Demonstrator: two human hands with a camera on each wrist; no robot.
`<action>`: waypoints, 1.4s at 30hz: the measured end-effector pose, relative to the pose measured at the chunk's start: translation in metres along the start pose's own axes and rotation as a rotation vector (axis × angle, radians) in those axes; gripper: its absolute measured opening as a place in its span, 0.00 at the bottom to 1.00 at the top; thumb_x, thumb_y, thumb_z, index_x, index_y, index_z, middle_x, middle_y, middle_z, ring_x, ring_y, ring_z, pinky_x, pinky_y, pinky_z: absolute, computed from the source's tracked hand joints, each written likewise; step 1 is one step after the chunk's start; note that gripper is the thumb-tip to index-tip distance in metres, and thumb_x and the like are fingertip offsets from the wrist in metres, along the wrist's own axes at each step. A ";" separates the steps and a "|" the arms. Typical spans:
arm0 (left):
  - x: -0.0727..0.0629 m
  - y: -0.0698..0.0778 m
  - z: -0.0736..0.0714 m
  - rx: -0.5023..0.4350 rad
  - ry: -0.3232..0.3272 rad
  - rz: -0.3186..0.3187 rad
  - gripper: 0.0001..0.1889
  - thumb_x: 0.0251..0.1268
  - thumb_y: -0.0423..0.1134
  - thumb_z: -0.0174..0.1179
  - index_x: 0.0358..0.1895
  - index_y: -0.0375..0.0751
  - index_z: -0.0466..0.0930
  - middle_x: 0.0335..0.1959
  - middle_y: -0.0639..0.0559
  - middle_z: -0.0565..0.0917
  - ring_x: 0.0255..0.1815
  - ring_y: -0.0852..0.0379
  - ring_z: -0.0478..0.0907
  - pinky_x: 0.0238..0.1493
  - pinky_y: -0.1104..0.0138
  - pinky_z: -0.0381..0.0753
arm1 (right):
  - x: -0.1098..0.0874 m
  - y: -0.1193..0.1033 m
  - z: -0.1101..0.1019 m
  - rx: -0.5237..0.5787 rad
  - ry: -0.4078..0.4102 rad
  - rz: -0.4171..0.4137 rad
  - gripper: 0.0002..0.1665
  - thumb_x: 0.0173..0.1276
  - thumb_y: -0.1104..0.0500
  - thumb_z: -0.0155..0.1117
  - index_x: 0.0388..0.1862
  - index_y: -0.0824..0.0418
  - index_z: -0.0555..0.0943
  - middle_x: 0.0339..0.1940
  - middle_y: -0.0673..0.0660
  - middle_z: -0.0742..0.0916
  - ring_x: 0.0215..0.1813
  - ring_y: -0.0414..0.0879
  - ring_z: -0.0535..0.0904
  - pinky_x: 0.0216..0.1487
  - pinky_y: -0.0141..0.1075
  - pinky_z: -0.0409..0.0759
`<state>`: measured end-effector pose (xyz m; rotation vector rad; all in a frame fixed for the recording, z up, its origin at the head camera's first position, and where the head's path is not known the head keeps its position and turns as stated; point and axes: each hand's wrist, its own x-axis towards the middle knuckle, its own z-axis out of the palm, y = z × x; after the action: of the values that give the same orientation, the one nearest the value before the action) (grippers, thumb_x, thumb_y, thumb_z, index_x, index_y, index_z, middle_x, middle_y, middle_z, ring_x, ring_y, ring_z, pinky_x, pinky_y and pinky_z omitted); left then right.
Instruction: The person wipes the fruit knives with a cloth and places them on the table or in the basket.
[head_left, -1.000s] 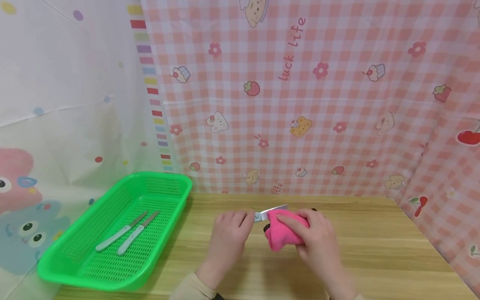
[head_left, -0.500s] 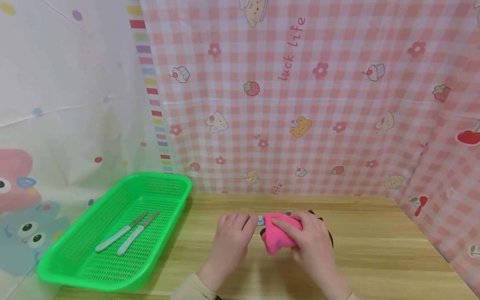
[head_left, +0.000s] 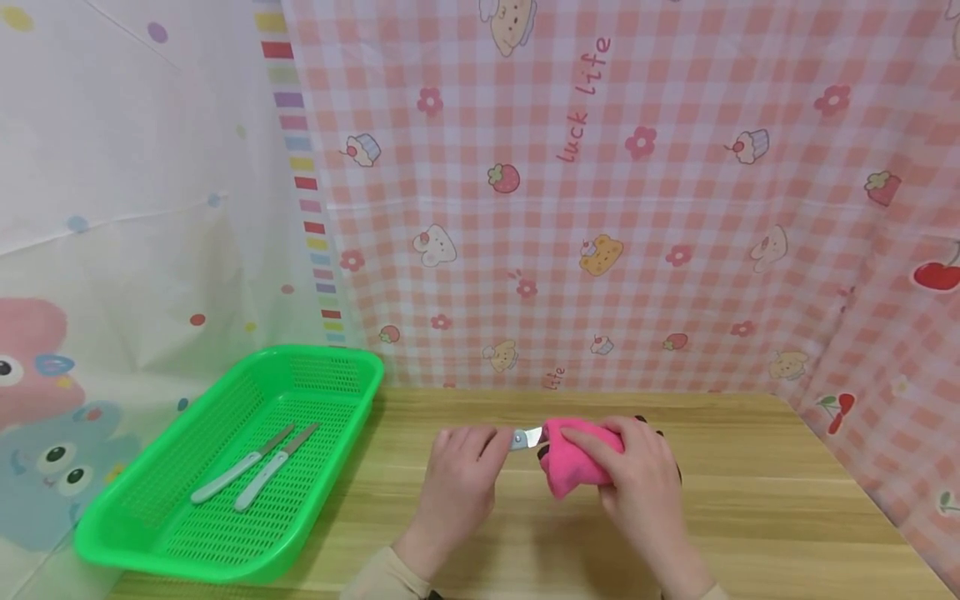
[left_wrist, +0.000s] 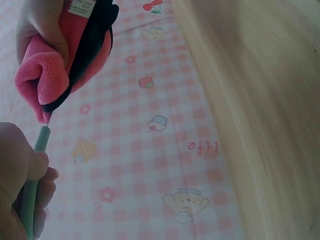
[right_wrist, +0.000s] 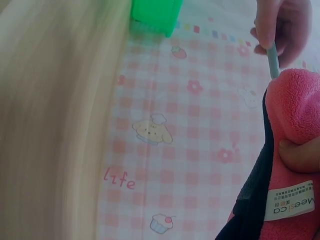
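Observation:
My left hand [head_left: 461, 471] grips the pale blue-green handle of a small knife [head_left: 519, 441], its blade pointing right. Only the base of the metal blade shows in the head view; the rest is hidden by a pink cloth [head_left: 576, 458] with black trim. My right hand [head_left: 643, 475] pinches this plush cloth, folded about the blade, thumb on the near side. A white printed label [right_wrist: 290, 201] on the cloth shows in the right wrist view. In the left wrist view the knife handle [left_wrist: 31, 200] lies in my curled fingers. Both hands are above the table.
At the left stands a green perforated plastic basket [head_left: 352, 429]. Inside it lie two similar knives, one [head_left: 225, 477] beside the other [head_left: 262, 482]. The wooden table [head_left: 765, 500] runs back to a pink checked curtain [head_left: 660, 208].
The cloth and my right hand first slid left to near the handle, hiding most of the blade, then back right, baring the blade's base. The left hand stayed nearly still.

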<state>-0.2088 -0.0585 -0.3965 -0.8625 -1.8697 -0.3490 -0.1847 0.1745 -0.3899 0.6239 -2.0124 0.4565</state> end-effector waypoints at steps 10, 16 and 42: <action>0.000 -0.002 0.001 -0.024 0.028 -0.006 0.12 0.56 0.26 0.58 0.44 0.39 0.82 0.34 0.50 0.81 0.31 0.53 0.77 0.29 0.67 0.64 | 0.001 0.011 -0.008 -0.018 0.031 0.044 0.44 0.32 0.81 0.71 0.49 0.46 0.87 0.40 0.62 0.82 0.40 0.61 0.77 0.36 0.54 0.72; 0.001 -0.002 0.004 -0.020 0.068 -0.001 0.13 0.56 0.26 0.54 0.43 0.38 0.82 0.33 0.50 0.80 0.31 0.52 0.77 0.28 0.65 0.65 | 0.002 0.016 -0.012 -0.032 0.034 0.066 0.42 0.34 0.80 0.74 0.49 0.48 0.87 0.40 0.63 0.82 0.41 0.62 0.77 0.37 0.55 0.72; 0.003 0.004 0.001 -0.014 0.041 -0.079 0.07 0.60 0.37 0.66 0.41 0.42 0.83 0.31 0.53 0.81 0.27 0.56 0.75 0.29 0.66 0.65 | 0.009 0.000 -0.015 0.018 0.019 -0.010 0.39 0.38 0.77 0.71 0.50 0.45 0.86 0.39 0.60 0.83 0.35 0.58 0.78 0.32 0.52 0.74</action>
<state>-0.2074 -0.0540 -0.3951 -0.7862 -1.8692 -0.4257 -0.1779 0.1807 -0.3745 0.6380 -1.9885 0.4739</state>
